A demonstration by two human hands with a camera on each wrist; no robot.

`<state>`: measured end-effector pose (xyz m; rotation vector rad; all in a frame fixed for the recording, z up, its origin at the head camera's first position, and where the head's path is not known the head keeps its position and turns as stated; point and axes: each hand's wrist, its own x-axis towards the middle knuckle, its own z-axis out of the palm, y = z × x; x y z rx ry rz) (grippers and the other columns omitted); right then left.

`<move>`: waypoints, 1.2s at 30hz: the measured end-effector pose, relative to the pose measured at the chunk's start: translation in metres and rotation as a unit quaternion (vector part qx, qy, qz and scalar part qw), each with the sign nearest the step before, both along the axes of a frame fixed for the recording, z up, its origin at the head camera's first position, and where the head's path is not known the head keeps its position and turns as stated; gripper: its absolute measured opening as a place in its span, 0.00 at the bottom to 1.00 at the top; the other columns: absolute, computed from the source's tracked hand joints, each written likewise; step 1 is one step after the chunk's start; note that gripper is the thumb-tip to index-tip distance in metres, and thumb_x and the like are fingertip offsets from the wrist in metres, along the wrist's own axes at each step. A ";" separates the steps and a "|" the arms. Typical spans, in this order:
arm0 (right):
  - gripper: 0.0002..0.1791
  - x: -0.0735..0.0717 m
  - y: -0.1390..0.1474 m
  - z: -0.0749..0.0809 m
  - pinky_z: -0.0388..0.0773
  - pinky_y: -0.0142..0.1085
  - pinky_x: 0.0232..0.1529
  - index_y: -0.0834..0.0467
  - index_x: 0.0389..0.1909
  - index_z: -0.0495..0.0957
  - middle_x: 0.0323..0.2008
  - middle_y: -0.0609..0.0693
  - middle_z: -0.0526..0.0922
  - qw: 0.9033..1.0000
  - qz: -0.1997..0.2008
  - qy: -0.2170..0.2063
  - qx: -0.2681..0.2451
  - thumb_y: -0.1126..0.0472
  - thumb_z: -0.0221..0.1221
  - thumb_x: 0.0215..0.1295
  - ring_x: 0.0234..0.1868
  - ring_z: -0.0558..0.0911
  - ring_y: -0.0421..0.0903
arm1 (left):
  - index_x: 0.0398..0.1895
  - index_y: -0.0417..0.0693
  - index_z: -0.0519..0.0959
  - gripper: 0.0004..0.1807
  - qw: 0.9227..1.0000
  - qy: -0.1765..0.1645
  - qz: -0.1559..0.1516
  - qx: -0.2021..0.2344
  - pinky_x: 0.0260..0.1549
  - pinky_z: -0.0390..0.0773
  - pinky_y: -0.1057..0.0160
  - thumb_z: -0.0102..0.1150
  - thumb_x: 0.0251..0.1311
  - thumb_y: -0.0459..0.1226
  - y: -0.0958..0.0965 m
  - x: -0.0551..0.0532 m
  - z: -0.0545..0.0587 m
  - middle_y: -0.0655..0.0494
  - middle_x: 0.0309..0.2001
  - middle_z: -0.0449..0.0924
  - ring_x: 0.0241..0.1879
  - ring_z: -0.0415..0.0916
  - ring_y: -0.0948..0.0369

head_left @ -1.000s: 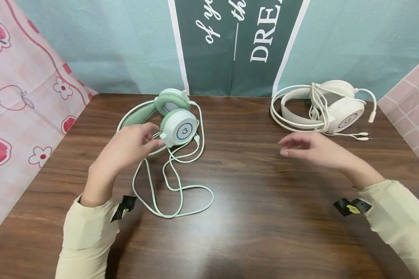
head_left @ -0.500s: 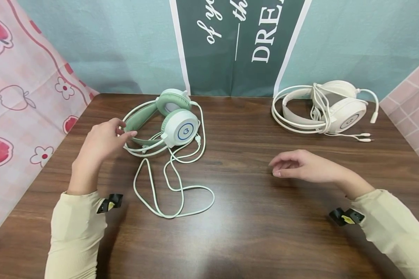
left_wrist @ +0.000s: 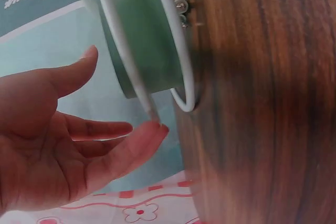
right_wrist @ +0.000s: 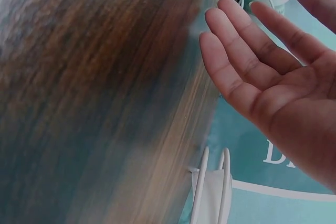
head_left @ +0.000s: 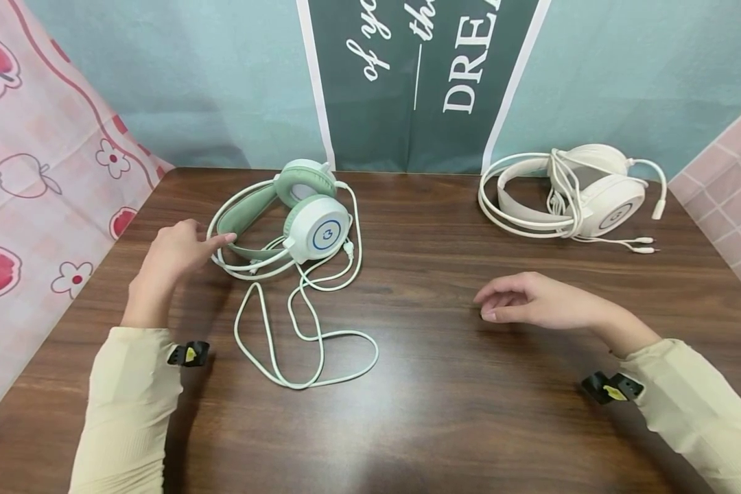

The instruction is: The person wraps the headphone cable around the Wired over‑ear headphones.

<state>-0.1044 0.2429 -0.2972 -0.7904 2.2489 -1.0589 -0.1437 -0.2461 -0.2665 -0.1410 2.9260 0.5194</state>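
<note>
1. The green headphones (head_left: 313, 230) lie on the table (head_left: 444, 398), left of centre, not lifted; their cord (head_left: 322, 335) sprawls loose in front, so tidying seems left to do.
2. The left hand (head_left: 175, 250) is at their white frame (left_wrist: 134, 74); one fingertip appears to touch it, thumb and fingers apart, nothing gripped.
3. The right hand (head_left: 540, 302) hovers, fingers loosely curved, holding nothing.
4. The white headphones (head_left: 605, 199), far right, look done: their cable (head_left: 573, 185) is bundled.

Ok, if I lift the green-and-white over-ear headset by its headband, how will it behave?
The headset should keep its shape on hooped white rails. Its bulky earcups probably weigh that end down. The thin, looping pale cable may trail floppily.
</note>
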 end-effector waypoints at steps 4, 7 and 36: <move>0.15 0.000 0.000 0.000 0.75 0.30 0.38 0.66 0.46 0.75 0.36 0.52 0.81 1.000 0.002 -0.002 -0.001 0.61 0.57 0.61 0.37 0.79 0.38 | 0.32 0.31 0.68 0.38 1.000 -0.013 -0.006 0.015 0.34 0.71 0.48 0.44 0.56 0.64 0.000 -0.005 -0.006 0.36 0.28 0.75 0.23 0.78 0.50; 0.14 0.000 0.001 0.000 0.75 0.30 0.37 0.65 0.45 0.75 0.36 0.51 0.81 1.000 0.006 0.006 -0.001 0.61 0.57 0.61 0.37 0.79 0.38 | 0.27 0.36 0.68 0.34 1.000 -0.017 -0.013 0.013 0.32 0.71 0.51 0.45 0.56 0.63 0.001 -0.009 -0.008 0.41 0.23 0.76 0.22 0.77 0.52; 0.13 -0.006 0.005 0.003 0.77 0.33 0.35 0.64 0.46 0.75 0.31 0.51 0.82 0.994 -0.073 0.083 -0.009 0.63 0.57 0.62 0.32 0.81 0.43 | 0.27 0.38 0.71 0.20 0.994 -0.027 -0.103 0.010 0.28 0.71 0.56 0.52 0.59 0.49 0.048 -0.011 -0.006 0.48 0.21 0.77 0.22 0.77 0.56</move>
